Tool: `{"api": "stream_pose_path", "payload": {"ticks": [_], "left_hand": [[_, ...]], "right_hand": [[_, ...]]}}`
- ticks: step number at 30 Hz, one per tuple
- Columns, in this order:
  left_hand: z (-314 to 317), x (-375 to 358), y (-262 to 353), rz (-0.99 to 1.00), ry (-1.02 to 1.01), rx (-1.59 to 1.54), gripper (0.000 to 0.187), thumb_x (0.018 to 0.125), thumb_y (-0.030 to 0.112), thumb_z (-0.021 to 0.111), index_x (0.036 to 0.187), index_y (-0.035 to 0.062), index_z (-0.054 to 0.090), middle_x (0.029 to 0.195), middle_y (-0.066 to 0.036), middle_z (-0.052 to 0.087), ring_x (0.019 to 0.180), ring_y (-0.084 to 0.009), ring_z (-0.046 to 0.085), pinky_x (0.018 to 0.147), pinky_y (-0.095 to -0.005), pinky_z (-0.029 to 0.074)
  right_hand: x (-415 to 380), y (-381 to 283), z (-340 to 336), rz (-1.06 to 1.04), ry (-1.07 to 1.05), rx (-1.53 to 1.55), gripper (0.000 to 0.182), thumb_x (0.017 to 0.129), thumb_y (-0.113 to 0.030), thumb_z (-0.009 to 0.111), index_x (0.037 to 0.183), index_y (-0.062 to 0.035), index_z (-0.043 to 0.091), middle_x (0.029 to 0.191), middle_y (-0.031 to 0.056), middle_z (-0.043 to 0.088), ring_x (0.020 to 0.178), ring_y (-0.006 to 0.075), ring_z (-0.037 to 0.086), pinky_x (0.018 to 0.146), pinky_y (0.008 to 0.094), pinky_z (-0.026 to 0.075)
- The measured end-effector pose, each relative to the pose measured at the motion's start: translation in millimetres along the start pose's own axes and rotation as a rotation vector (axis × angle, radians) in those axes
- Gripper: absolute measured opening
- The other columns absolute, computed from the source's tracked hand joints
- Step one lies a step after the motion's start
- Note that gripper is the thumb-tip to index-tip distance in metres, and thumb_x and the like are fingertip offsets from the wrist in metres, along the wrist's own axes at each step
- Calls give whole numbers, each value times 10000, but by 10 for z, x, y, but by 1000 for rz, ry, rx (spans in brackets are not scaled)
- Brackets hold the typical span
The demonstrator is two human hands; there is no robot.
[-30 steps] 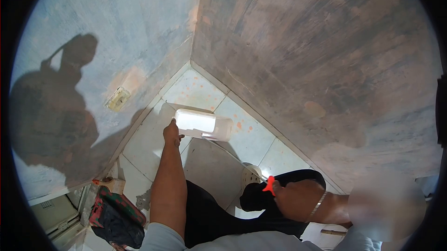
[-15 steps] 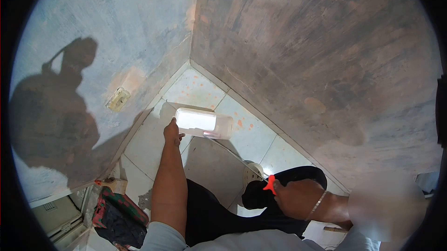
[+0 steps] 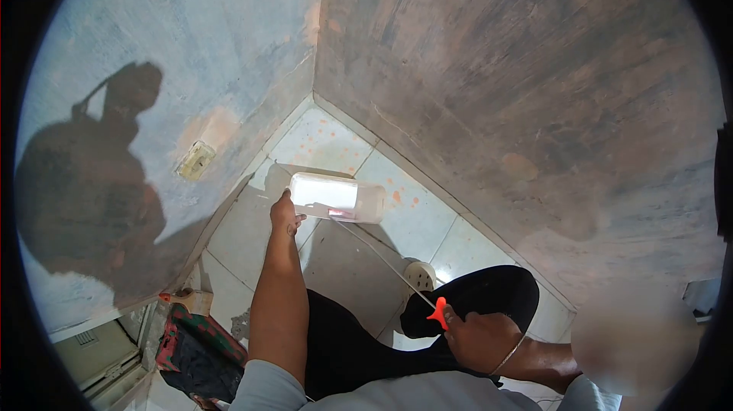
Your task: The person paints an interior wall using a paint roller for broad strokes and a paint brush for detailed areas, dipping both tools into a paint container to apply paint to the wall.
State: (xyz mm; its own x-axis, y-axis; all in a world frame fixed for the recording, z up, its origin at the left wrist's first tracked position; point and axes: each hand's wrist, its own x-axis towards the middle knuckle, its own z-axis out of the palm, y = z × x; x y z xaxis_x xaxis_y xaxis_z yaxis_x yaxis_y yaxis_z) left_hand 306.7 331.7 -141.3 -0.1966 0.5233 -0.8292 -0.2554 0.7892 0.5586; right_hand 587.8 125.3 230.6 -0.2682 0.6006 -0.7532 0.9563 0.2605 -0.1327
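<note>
My left hand [image 3: 285,215] grips the left end of a clear plastic tray [image 3: 369,204], which has a bright white surface inside. Closed around an orange handle [image 3: 439,312] is my right hand [image 3: 479,337]. From that handle a thin metal rod [image 3: 379,255] runs up and left to the tray's near edge. A small pinkish part at the rod's far end shows inside the tray; its exact shape is unclear.
Two painted walls [image 3: 489,98] meet at a corner above a tiled floor [image 3: 324,136] with orange spots. A socket box [image 3: 196,161] is on the left wall. A dark, patterned bag [image 3: 200,354] and a brush [image 3: 195,302] lie lower left.
My right hand has moved slightly down and left with the orange handle, and the rod's far end has shifted left along the tray. The tray appears slightly higher in view.
</note>
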Motion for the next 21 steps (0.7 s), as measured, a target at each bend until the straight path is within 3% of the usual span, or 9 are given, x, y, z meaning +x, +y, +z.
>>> {"api": "stream_pose_path", "payload": {"ticks": [2, 4, 6, 8, 17, 19, 21], "left_hand": [[18, 62, -22, -15, 37, -27, 520, 922, 478, 493, 1129, 8, 579, 911, -179, 652, 581, -287, 634, 348, -293, 317], [27, -15, 11, -11, 61, -12, 527, 919, 487, 494, 1128, 11, 581, 909, -177, 652, 595, -291, 637, 355, -291, 319], [17, -17, 21, -5, 82, 3, 533, 916, 495, 494, 1127, 14, 583, 908, -175, 652, 608, -295, 641, 361, -290, 321], [-42, 70, -12, -21, -37, 29, 515, 932, 517, 460, 1236, 106, 522, 970, -161, 637, 683, -307, 643, 426, -314, 345], [17, 54, 14, -47, 5, 50, 520, 922, 535, 457, 1240, 129, 524, 974, -148, 626, 647, -293, 628, 432, -318, 343], [37, -52, 49, -50, 54, 32, 514, 917, 513, 481, 1177, 76, 560, 952, -148, 639, 605, -281, 615, 408, -318, 336], [54, -80, 79, -47, 94, 18, 517, 913, 490, 506, 1114, 22, 597, 930, -149, 653, 563, -270, 603, 384, -319, 328]], "right_hand": [[-55, -10, 7, 14, -31, 28, 483, 903, -180, 481, 1306, 86, 472, 662, 168, 620, 513, 296, 633, 441, 397, 516], [-183, 34, -10, 78, -88, 26, 514, 919, -311, 514, 1324, 3, 473, 661, 154, 610, 534, 300, 630, 460, 408, 511], [-377, 72, -155, 95, -94, 46, 518, 918, -313, 514, 1325, 4, 471, 661, 155, 610, 537, 309, 630, 466, 413, 512], [-442, 85, -193, 119, -102, 67, 521, 917, -314, 515, 1327, 4, 468, 661, 157, 609, 539, 317, 629, 472, 418, 513], [-114, 81, 127, 64, 23, 103, 467, 910, -287, 536, 1274, 5, 536, 636, 132, 606, 516, 275, 625, 460, 390, 509], [-167, 103, 157, 56, 133, 125, 452, 895, -284, 562, 1255, -11, 559, 624, 125, 602, 515, 262, 621, 469, 375, 507], [-196, 106, 111, 99, 95, 145, 471, 888, -295, 568, 1278, -32, 549, 649, 135, 609, 558, 280, 631, 513, 389, 513]]}}
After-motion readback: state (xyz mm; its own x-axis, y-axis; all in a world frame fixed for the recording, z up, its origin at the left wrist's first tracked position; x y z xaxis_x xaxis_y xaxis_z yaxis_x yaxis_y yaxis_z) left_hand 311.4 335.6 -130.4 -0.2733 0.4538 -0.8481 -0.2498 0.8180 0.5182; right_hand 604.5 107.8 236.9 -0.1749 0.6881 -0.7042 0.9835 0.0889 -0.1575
